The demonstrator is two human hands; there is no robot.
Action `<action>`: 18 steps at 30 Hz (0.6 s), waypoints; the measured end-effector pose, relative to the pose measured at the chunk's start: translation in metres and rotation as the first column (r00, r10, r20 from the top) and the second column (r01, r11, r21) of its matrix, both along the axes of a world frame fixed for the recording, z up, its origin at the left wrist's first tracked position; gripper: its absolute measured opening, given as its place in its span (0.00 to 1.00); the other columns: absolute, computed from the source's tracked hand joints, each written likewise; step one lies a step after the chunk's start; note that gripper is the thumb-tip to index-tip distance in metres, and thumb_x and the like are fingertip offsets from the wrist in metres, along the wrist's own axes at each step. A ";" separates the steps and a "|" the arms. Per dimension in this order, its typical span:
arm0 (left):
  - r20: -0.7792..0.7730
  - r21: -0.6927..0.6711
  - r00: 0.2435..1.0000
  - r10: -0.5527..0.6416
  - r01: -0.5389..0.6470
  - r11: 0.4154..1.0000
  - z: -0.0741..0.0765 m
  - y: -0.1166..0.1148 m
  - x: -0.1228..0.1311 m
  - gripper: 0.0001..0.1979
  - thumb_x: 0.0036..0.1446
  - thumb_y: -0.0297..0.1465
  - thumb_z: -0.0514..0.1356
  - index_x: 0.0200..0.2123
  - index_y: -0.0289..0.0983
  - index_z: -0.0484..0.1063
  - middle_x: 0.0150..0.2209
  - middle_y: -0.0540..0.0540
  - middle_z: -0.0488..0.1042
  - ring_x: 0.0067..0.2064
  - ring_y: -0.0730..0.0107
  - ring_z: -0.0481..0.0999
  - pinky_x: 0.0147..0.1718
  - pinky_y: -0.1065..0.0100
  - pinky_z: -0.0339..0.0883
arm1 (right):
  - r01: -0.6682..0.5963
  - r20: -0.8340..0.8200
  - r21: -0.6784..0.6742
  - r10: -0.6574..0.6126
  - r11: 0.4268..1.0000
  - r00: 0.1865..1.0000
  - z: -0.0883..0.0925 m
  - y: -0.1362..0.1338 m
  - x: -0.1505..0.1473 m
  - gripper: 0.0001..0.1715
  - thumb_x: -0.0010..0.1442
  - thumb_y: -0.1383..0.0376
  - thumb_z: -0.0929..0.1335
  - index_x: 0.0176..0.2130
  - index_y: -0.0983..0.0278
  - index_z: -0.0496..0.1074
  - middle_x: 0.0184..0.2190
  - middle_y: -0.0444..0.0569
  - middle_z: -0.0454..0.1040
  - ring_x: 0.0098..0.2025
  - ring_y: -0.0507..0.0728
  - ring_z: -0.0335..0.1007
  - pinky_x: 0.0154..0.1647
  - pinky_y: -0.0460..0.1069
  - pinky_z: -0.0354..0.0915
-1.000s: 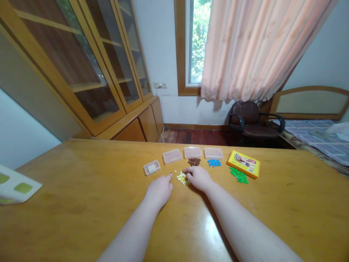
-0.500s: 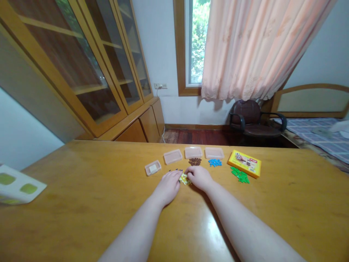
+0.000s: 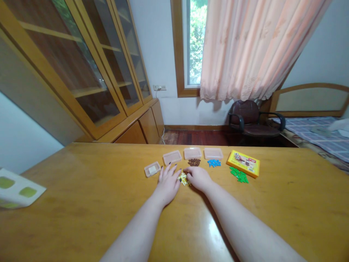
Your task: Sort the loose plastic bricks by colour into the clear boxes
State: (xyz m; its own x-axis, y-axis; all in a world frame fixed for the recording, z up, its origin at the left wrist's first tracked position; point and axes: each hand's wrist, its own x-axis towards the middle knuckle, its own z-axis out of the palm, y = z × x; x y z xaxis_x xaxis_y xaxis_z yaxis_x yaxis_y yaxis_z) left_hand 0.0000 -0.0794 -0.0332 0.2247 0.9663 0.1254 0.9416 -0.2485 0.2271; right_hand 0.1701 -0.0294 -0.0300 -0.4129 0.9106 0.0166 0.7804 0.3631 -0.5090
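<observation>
A small heap of yellow and white pieces (image 3: 183,178) lies on the wooden table (image 3: 81,203) between my two hands. My left hand (image 3: 167,181) rests flat beside the heap's left edge, its fingers stretched out and spread toward the far side. My right hand (image 3: 198,178) is curled over the heap's right side, fingertips on the pieces; what it grips is hidden. Just beyond sit a pile of brown pieces (image 3: 194,162), a pile of blue pieces (image 3: 214,163) and a pile of green pieces (image 3: 239,175).
Several clear plastic boxes (image 3: 172,157) stand in a row beyond the piles, the leftmost (image 3: 152,169) holding something white. A yellow box (image 3: 243,163) lies at the right. A white carton with green spots (image 3: 16,188) sits at the table's left edge. An armchair (image 3: 249,118) stands behind.
My left hand has slid forward and right to the heap and spread its fingers flat. My right hand has stayed on the heap.
</observation>
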 end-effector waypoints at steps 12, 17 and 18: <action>-0.152 0.008 0.959 0.240 -0.242 0.970 -0.002 -0.004 -0.003 0.23 0.59 0.39 0.52 0.55 0.39 0.67 0.62 0.39 0.59 0.66 0.47 0.47 0.61 0.42 0.38 | 0.062 -0.033 -0.039 -0.063 0.997 0.997 0.001 0.002 0.000 0.20 0.57 0.67 0.61 0.45 0.58 0.75 0.44 0.47 0.77 0.48 0.56 0.71 0.47 0.48 0.63; -0.131 -0.021 0.958 0.254 -0.259 0.966 -0.001 -0.003 -0.003 0.23 0.58 0.39 0.52 0.56 0.38 0.66 0.63 0.39 0.58 0.66 0.48 0.48 0.62 0.44 0.40 | 0.065 -0.046 -0.029 -0.067 0.997 0.997 0.000 0.002 -0.001 0.20 0.57 0.67 0.60 0.45 0.58 0.75 0.44 0.48 0.77 0.47 0.57 0.72 0.46 0.49 0.63; -0.129 -0.023 0.958 0.257 -0.262 0.965 0.000 -0.002 -0.003 0.24 0.58 0.39 0.52 0.56 0.38 0.66 0.63 0.39 0.58 0.66 0.48 0.47 0.62 0.44 0.39 | 0.065 -0.049 -0.028 -0.066 0.998 0.997 -0.001 0.002 -0.001 0.20 0.57 0.66 0.60 0.45 0.58 0.75 0.44 0.47 0.77 0.47 0.57 0.72 0.46 0.49 0.63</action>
